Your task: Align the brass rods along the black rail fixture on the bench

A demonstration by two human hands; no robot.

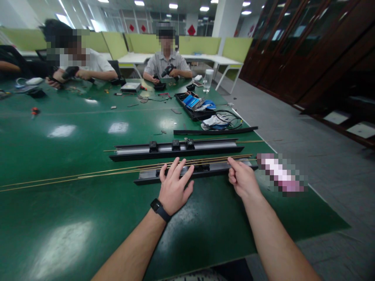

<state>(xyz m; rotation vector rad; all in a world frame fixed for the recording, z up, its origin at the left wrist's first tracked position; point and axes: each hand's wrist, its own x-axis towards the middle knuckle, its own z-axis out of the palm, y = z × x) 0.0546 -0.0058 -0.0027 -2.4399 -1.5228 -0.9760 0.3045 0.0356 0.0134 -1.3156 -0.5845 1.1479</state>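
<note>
Several long, thin brass-coloured rods (117, 170) run almost level across the nearer black channel rail (146, 178) and stick out far to its left. My left hand (175, 185), a dark watch on its wrist, lies over the rail with fingers spread, fingertips at the rods. At the rail's right part, the fingers of my right hand (243, 175) are curled, with index finger and thumb pinched at the rods. Dark blocks inside this rail are partly hidden by rods and fingers. Just behind lies a second black channel rail (134, 152) holding three black blocks (175, 145).
A black strip (216, 131) lies behind the rails, near a black tray (195, 113) with blue items and a cable bundle (225, 119). A clear bottle (208, 81) stands at the back. Two people (168, 64) sit across the green table (73, 152). A blurred pink item (281, 173) lies right.
</note>
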